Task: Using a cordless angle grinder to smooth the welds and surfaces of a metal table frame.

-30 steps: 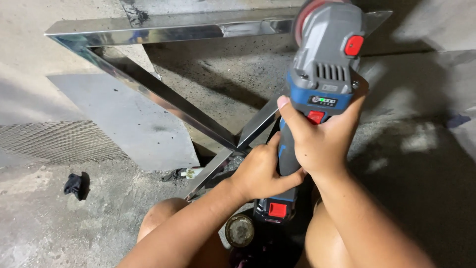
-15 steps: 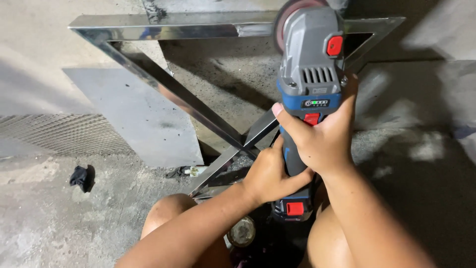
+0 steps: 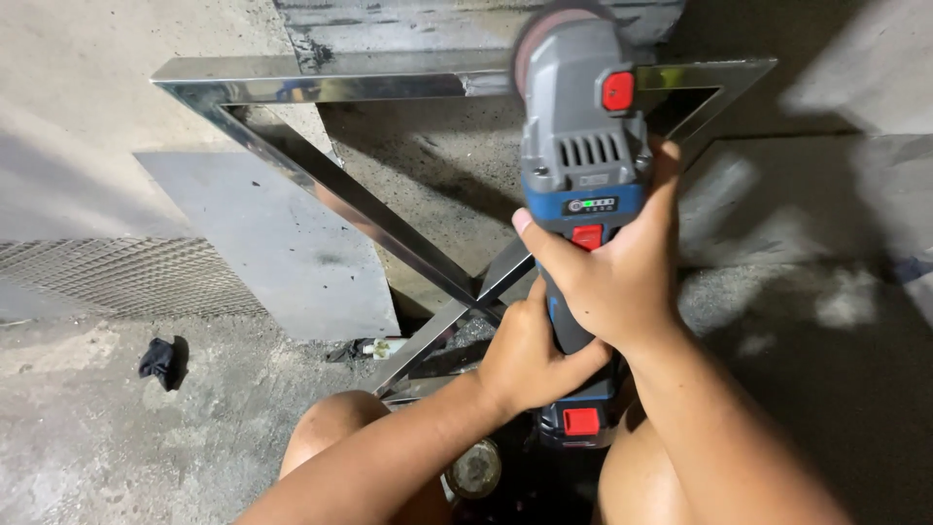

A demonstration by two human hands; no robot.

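Observation:
Both my hands hold a cordless angle grinder point(image 3: 580, 146), grey and blue with red buttons. My right hand point(image 3: 607, 267) wraps the body just behind the head. My left hand point(image 3: 530, 355) grips the handle lower down, above the battery pack point(image 3: 581, 420). The grinder's round disc point(image 3: 544, 24) sits at the top bar of a shiny stainless steel frame point(image 3: 321, 78), whose diagonal bars cross in an X point(image 3: 476, 292) in front of me.
A flat grey metal sheet point(image 3: 282, 253) lies on the concrete floor under the frame's left side. A mesh panel point(image 3: 117, 277) is at the left. A small black object point(image 3: 157, 360) lies on the floor. My knee point(image 3: 330, 437) is at the bottom.
The grinder and both hands have shifted left along the frame's top bar. The view has moved so the frame sits further right and lower.

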